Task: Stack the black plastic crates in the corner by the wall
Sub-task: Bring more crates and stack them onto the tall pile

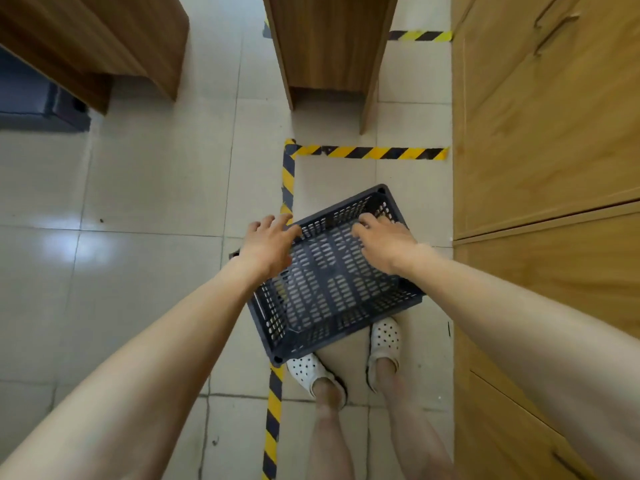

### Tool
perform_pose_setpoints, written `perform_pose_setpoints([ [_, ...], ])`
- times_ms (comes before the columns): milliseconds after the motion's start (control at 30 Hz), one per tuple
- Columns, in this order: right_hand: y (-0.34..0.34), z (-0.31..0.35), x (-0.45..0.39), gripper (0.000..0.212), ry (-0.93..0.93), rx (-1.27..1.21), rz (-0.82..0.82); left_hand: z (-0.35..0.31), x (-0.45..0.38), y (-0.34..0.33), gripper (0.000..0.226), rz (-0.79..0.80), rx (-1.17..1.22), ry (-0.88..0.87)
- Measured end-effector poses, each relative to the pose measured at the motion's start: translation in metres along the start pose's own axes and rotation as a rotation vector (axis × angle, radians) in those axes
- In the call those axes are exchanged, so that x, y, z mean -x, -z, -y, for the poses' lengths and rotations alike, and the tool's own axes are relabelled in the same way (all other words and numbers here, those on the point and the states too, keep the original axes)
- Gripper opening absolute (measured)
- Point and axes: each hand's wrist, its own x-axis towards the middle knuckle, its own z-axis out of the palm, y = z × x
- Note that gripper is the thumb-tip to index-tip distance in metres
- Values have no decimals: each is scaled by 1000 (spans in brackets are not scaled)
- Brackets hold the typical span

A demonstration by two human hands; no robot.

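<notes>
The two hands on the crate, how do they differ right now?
The left hand reaches over the left rim of the black crate, fingers spread; the right hand lies further in, over its far right part, fingers bent down. Whether either hand grips cannot be told. Both are bare and palm down.

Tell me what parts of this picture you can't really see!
- Head view: the left hand hides the black crate rim beneath it, so its grip is unclear.
- The right hand fingers curl over the far rim; their tips are hidden.
- The crate covers the toes of the white shoes.
- Other crates and the corner lie outside the frame.
</notes>
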Motion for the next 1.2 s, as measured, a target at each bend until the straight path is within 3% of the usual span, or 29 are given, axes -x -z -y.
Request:
perform_pose_setpoints([
  [200,-70,-60,-28,56,-25,-11,56,-36,-81,-33,56,19,-24,-68],
  [400,-133,-123,-56,55,-219,-140,93,-54,-157,-67,61,131,19,-26],
  [533,-161,-153,-77,68,-402,-265,0,-53,-199,-89,82,140,209,47],
  [667,-185,-168,-99,71,-476,-407,100,-40,-236,-112,99,191,366,184],
  [800,-198,-168,-112,42,-478,-476,132,-28,-245,-135,73,215,265,205],
  [933,-192,-166,-114,36,-477,-391,140,-23,-239,-141,45,149,-15,136],
  [1033,-186,-158,-111,30,-484,-360,162,-11,-233,-136,28,149,-9,157],
  [1200,-157,-132,-103,36,-468,-339,221,21,-194,-125,23,200,-58,128],
])
